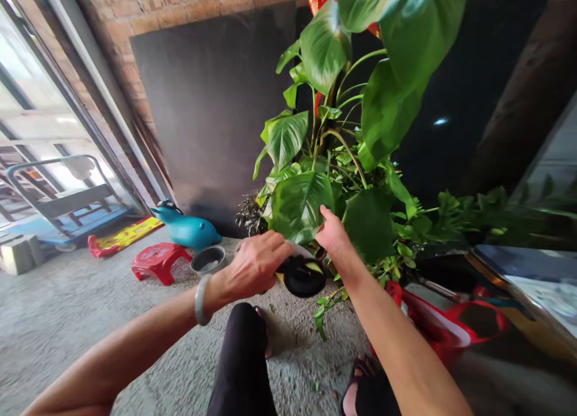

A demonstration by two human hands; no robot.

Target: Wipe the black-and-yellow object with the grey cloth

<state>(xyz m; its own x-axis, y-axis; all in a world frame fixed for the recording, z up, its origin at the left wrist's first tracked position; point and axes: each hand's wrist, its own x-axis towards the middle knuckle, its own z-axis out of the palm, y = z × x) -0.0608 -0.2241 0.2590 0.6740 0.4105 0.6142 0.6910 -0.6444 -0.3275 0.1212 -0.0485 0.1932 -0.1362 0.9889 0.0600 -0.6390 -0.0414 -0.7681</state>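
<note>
The left hand (259, 263) curls around a dark rounded object (303, 279); the right hand (334, 231) meets the edge of a broad leaf (300, 204), probably steadying it, its grip partly hidden. The plant (390, 118) stands near the far edge of the floor (171, 350).

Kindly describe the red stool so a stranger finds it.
Find the grey board against the brick wall. A blue toy lies by its lower left corner; the stool stands just nearer the camera. Unlike the toy and neighbouring bowl, it is red.
</note>
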